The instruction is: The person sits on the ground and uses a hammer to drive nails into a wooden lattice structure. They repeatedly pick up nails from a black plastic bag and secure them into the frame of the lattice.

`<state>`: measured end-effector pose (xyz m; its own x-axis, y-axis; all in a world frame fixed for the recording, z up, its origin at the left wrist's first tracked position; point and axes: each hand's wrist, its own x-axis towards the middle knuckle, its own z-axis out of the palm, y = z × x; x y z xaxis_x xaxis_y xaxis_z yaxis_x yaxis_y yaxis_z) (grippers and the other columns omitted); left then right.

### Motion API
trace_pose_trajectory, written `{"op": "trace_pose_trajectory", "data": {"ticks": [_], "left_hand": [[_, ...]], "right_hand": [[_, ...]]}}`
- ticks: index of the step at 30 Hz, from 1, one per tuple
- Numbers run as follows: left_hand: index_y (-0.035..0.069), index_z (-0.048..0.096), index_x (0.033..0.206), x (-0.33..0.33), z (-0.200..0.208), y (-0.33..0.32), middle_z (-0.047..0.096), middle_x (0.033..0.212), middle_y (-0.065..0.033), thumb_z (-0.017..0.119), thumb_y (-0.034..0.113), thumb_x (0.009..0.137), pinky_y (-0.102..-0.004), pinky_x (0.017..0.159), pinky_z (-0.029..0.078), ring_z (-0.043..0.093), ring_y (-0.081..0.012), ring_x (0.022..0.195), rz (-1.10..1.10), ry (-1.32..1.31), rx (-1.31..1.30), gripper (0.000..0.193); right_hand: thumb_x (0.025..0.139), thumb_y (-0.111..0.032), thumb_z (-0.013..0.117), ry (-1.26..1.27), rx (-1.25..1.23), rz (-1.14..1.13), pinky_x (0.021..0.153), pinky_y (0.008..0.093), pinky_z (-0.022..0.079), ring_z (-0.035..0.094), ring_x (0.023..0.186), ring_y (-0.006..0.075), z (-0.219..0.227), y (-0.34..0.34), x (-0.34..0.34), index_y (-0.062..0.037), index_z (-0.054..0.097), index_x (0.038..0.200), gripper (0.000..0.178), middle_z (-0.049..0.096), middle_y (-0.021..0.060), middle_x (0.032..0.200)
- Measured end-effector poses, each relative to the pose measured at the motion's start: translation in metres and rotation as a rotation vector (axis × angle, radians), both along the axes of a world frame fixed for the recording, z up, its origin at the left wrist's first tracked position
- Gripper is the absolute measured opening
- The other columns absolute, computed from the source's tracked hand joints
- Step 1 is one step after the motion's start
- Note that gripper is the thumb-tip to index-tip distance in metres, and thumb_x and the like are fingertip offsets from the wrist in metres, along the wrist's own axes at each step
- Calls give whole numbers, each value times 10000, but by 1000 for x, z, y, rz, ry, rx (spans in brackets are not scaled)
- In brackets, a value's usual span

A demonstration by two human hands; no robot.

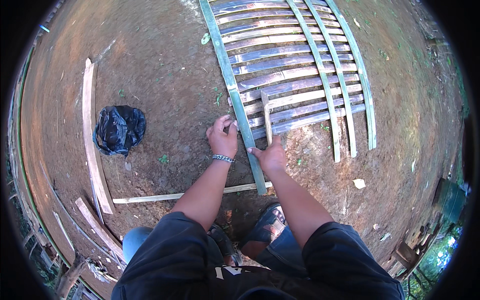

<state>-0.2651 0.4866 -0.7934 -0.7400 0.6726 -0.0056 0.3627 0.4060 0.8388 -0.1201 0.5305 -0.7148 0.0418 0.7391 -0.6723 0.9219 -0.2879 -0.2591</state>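
A lattice of split bamboo slats [295,72] lies on the ground, crossed by several long green strips. My left hand [222,139], with a chain bracelet at its wrist, is beside the leftmost green bamboo strip [231,82]. Its fingers are curled toward the thumb; whatever they pinch, if anything, is too small to make out. On the other side of that strip, my right hand [270,159] is closed around the near end of a short wooden stick [266,116]. The stick lies over the nearest slats. My right thumb touches the green strip.
To the left, a crumpled black plastic bag [120,130] sits beside a long pale board [91,135]. A thin wooden strip [150,198] runs across the dirt before my sandalled feet. Another board [97,225] lies lower left. A green container [450,200] stands far right.
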Motion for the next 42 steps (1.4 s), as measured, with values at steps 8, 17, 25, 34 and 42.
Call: {"op": "trace_pose_trajectory", "data": {"ticks": [8,17,25,34,42], "left_hand": [[126,770,1033,3,9,7,782,986,-59,735,196,883,-407,1005,397,692,-241,979,-153,-2,11,169],[132,801,985,-5,13,-16,776,981,-68,734,175,881,-417,973,438,701,-248,959,-134,28,18,131],[49,797,996,-12,15,-13,769,953,-134,784,127,873,-333,882,537,730,-252,945,15,-76,93,147],[82,778,926,-2,4,15,767,956,-118,787,183,858,-408,916,493,708,-282,917,3,142,64,123],[126,733,962,39,-3,45,700,1006,-69,728,179,881,-462,1005,375,635,-279,1042,191,269,-2,97]], "right_hand": [[702,-431,940,29,31,-12,965,471,545,686,1115,406,0,0,1,5,459,1304,885,695,273,1175],[711,-475,923,-10,51,18,929,471,563,705,1070,396,-1,-1,0,-22,457,1324,893,717,248,1124],[724,-473,919,-32,25,13,937,465,562,704,1083,383,2,0,-2,-27,455,1330,884,716,243,1139],[716,-460,924,-1,45,19,959,458,551,696,1107,381,-3,0,2,-24,453,1343,897,711,246,1160],[713,-474,916,-45,35,56,967,458,544,687,1127,372,-11,2,3,-31,458,1322,881,708,234,1174]]}}
